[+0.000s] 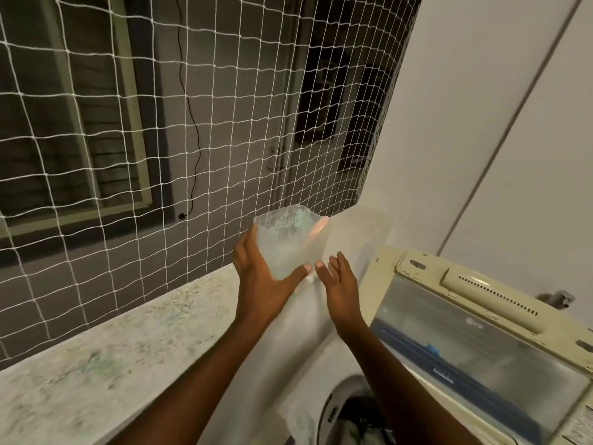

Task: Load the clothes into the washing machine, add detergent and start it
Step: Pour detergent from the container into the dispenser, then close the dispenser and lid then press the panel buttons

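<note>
Translucent plastic, thin-walled and frosted: the detergent container (290,242) is held up in front of the white safety net (128,123), above the far end of the speckled stone ledge (112,348). Left hand (260,271) is wrapped round its lower left side, thumb across the front near the base, fingers behind; grip looks firm. Right hand (340,284) is open, fingers spread, just beside the container's lower right corner; whether its thumb tip touches the plastic I cannot tell, as the frame is motion-blurred there. Hands are close together but not joined. Contents: pale residue or powder clings to the inner wall, denser toward the bottom; an orange-pink streak near the right rim may be a scoop or a fingertip seen through the wall, not resolvable. Fill level unclear. Judgement on handling: light, semi-rigid, walls likely flex under squeeze, surface possibly slick; best held low with the palm round the body and steadied underneath by the second hand, away from the open rim. Washing machine (481,332) sits lower right with its glass lid raised; the drum opening (346,409) below shows dark and pale clothes (362,419) inside. Detergent is not yet added, as far as these contents suggest.
</note>
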